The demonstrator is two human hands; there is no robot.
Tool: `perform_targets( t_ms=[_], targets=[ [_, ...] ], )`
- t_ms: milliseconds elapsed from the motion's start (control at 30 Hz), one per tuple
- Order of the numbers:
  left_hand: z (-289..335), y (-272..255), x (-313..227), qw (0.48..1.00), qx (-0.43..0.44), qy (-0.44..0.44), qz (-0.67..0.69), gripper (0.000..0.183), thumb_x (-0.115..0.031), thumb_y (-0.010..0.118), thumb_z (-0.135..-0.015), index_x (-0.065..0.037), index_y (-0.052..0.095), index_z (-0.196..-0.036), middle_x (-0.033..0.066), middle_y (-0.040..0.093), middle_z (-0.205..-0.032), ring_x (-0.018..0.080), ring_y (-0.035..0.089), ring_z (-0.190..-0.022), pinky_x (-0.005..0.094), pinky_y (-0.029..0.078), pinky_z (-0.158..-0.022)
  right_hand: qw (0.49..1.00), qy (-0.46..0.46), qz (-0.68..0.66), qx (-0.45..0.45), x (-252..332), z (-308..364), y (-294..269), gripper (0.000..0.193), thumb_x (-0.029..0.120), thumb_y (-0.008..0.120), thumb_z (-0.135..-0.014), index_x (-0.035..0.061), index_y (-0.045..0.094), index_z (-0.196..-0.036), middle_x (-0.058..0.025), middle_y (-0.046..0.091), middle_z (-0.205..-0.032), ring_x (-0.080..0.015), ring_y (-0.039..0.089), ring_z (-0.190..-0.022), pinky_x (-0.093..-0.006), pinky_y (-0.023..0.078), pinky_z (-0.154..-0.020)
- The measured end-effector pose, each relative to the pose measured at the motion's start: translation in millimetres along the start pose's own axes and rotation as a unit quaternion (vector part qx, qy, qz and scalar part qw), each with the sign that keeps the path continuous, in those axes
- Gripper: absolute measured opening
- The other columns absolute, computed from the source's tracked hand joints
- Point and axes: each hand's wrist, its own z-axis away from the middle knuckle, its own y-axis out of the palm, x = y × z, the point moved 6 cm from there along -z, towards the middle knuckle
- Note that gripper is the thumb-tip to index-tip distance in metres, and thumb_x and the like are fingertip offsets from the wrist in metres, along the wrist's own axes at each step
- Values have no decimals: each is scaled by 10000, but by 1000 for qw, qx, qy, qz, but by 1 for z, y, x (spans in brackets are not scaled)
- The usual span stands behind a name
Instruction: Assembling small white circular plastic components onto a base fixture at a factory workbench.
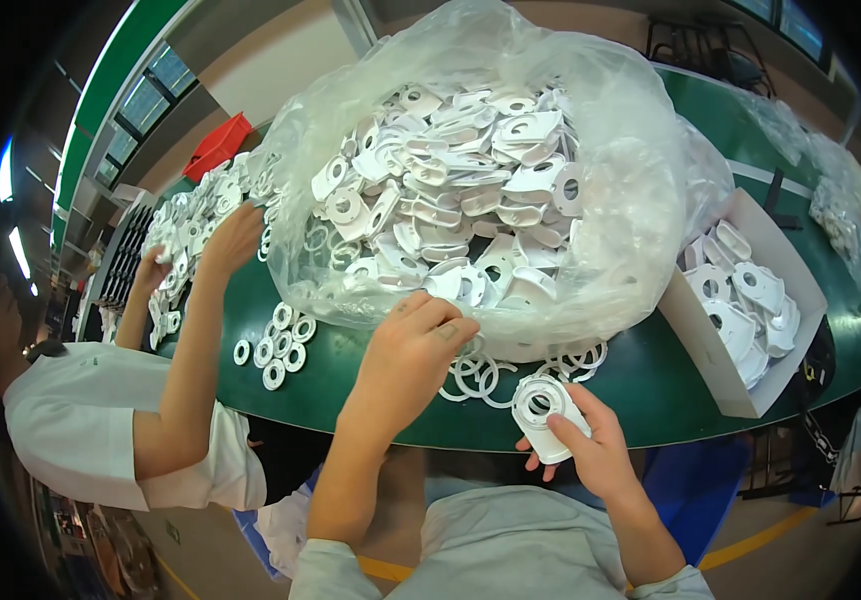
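Observation:
My right hand [602, 440] grips a white plastic part [528, 418] with a round ringed opening at its top, held just off the table's front edge. My left hand [405, 355] is at the near rim of a large clear plastic bag [620, 240], its fingers curled together. What those fingers hold, if anything, is hidden. Inside the bag lies a big heap of similar white plastic parts [460, 180]. Several thin white rings [470, 384] are spread on the table below the bag, between my two hands.
Loose thick white rings [263, 351] lie on the green table [350, 375] to the left. An open box [725, 365] of white parts stands right. At left, another person [165, 430] reaches into a pile of white pieces [190, 215] near a red bin [217, 147].

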Motion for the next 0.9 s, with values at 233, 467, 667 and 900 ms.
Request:
perform_targets(
  t_ms=[233, 467, 667, 900],
  targets=[
    [7, -10, 19, 970, -59, -167, 167, 225, 80, 601, -804, -15, 655, -1001, 62, 627, -814, 180, 623, -763, 267, 493, -670, 1000, 2, 1, -2, 1, -2, 1, 322, 38, 451, -922, -37, 446, -1234, -187, 661, -857, -223, 665, -619, -269, 507, -436],
    [50, 18, 34, 814, -163, -270, 488, 162, 105, 592, -816, 57, 615, -969, 124, 670, -879, 173, 655, -779, 269, 517, -710, 1000, 8, -5, 3, 1, -4, 1, 330, 54, 454, -924, -36, 439, -1241, -199, 660, -857, -239, 667, -622, -276, 508, -436],
    [65, 43, 32, 736, -229, -272, 576, 170, 23, 541, -898, 66, 626, -1039, 115, 641, -845, 179, 655, -717, 268, 540, -653, 1000, 13, -15, 11, -1, -5, 6, 327, 62, 455, -926, -35, 440, -1238, -202, 659, -855, -241, 667, -623, -278, 510, -435],
    [55, 51, 10, 745, -135, -363, 543, 265, 9, 583, -881, 48, 575, -1143, 102, 628, -794, 96, 567, -548, 195, 401, -411, 998, 47, -49, 14, -2, -5, 6, 340, 86, 449, -939, -19, 419, -1261, -211, 653, -899, -255, 671, -645, -282, 514, -433]
  ],
)
